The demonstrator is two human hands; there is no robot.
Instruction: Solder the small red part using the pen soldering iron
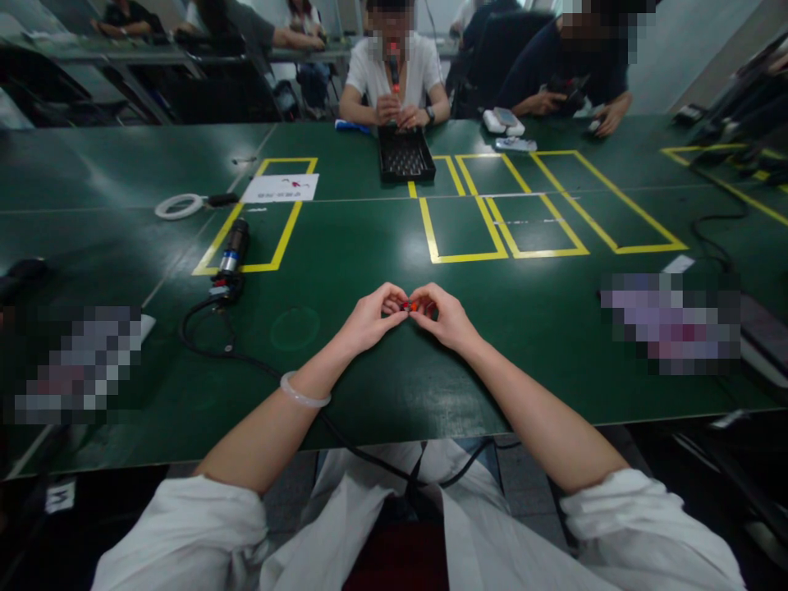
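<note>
My left hand [374,316] and my right hand [444,316] meet just above the green table [382,386], fingertips pinched together. Between them they hold a small red-orange part [410,306]; its shape is too small to make out. A pale bangle [304,393] sits on my left wrist. Both forearms reach out from white sleeves at the near table edge.
A black cable [246,359] runs from a dark cylindrical tool [232,248] at the left across the table to my lap. A black tray [405,154] lies before a person across the table. Yellow tape boxes [523,205] mark the middle. A white ring [178,205] and a paper sheet [281,188] lie far left.
</note>
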